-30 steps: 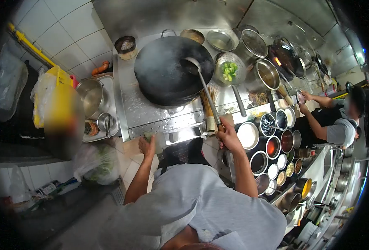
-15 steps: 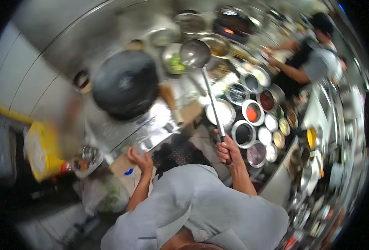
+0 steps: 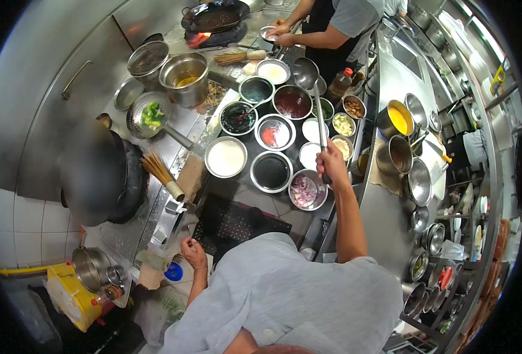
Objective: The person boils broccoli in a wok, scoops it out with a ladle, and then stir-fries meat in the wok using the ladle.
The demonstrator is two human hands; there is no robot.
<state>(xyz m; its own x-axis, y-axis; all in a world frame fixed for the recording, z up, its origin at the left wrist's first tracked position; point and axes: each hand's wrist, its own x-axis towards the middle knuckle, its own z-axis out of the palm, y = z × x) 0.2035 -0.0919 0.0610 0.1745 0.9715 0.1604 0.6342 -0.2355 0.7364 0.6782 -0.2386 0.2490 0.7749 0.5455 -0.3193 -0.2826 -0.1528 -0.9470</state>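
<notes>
My right hand (image 3: 333, 162) is wrapped round the dark handle end of a long metal ladle (image 3: 305, 73). The ladle's bowl hangs at the far side of the seasoning pots, close to a pot of dark red sauce (image 3: 292, 101). Below that hand stands a bowl of sliced purple onion (image 3: 304, 191). My left hand (image 3: 194, 253) hangs low beside the stove's front edge, fingers loosely curled and a little apart, with nothing seen in it. A dark wok (image 3: 96, 171), partly blurred, sits on the stove at left. Beside it lie a bamboo brush (image 3: 162, 175) and a strainer with green vegetables (image 3: 152, 115).
A co-worker's hands (image 3: 281, 35) hold a small bowl near a wok (image 3: 215, 17) over flame. A pot of yellowish liquid (image 3: 184, 79) stands on the stove. Pots and bowls line the right counter (image 3: 379, 224). A yellow container (image 3: 75, 298) is at lower left.
My view has swung to the right. The ladle is now farther right, over the far seasoning pots, still in my right hand. My left hand's fingers are more curled.
</notes>
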